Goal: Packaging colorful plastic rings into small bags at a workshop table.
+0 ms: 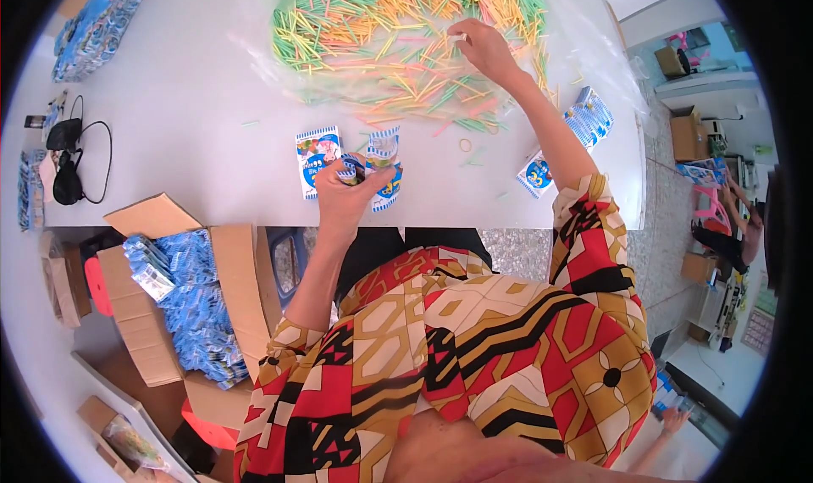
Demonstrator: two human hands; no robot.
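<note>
My left hand (345,197) is closed around a small blue-and-white packet (384,151) near the table's front edge. The packet's upper end sticks up beside my thumb. Just behind that hand, another blue-and-white packet (315,144) lies on the table. A wide heap of thin coloured sticks (339,25), in green, yellow, orange and pink, spreads across clear plastic sheeting at the far side. Over its right part reaches my right hand (487,51), fingers bent and pinched together. Whatever they hold is too small to make out.
More packets (589,117) lie at the right under my right forearm. A cardboard box (233,267) full of blue packets stands below the table's left front edge. Bundled packets (97,30) and a black corded device (68,174) sit at the left. Another person (745,229) is far right.
</note>
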